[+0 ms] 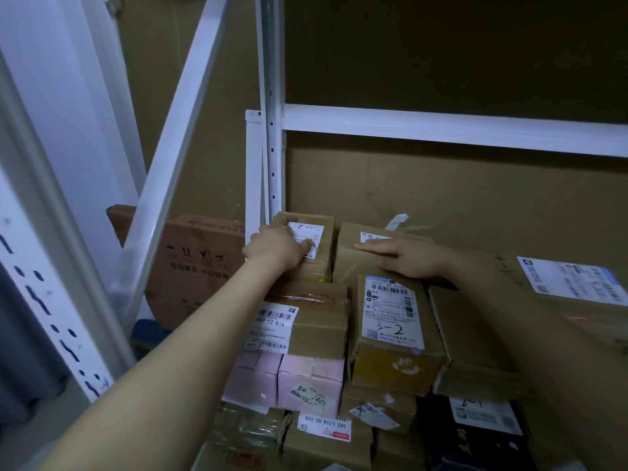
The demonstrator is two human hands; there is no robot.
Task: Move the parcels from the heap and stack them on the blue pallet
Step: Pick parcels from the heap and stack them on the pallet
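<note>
You look to be in the placing step: both arms reach to the back row of the stack, against the cardboard-lined white rack (272, 130). Your left hand (278, 248) holds the small labelled carton (327, 222), thumb across its label and fingers apparently bent over its far left edge, though blur leaves that grip uncertain. Your right hand (411, 260) lies flat on the neighbouring brown carton (348, 263), fingers straight and gripping nothing. Both cartons sit on top of the lower parcels, behind the carton marked 3-2 (390, 321). Only a corner of the blue pallet (146, 329) shows, low on the left under the stack. Next, you probably need to seat the small carton square against the rack and its neighbour, closing the gap between them. Then let go and return to the heap, which is out of view.
</note>
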